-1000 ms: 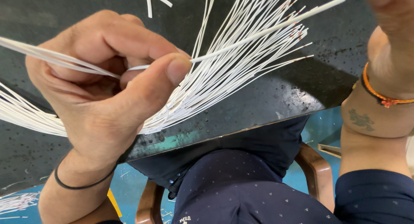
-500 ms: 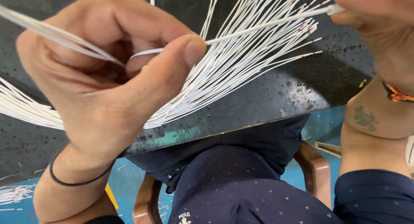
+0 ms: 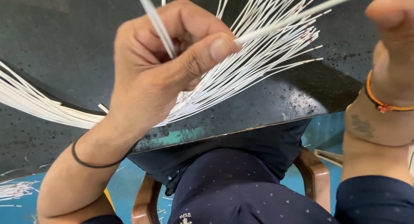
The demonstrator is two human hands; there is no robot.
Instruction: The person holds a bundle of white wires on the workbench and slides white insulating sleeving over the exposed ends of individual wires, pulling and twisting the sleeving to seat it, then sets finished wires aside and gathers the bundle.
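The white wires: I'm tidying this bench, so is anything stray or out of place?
Yes. Short white offcuts lie loose on the dark tabletop, apart from the fanned wire bundle, and more white scraps litter the blue floor.

Even, bright light is cast from above; faint glare is seen near the near edge of the dark table (image 3: pixel 302 103), and the right hand (image 3: pixel 388 47) is blurred.

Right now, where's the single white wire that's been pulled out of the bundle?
Head view, upper right: the single white wire runs from the left hand thumb tip toward the right hand, above the fanned white wire bundle.
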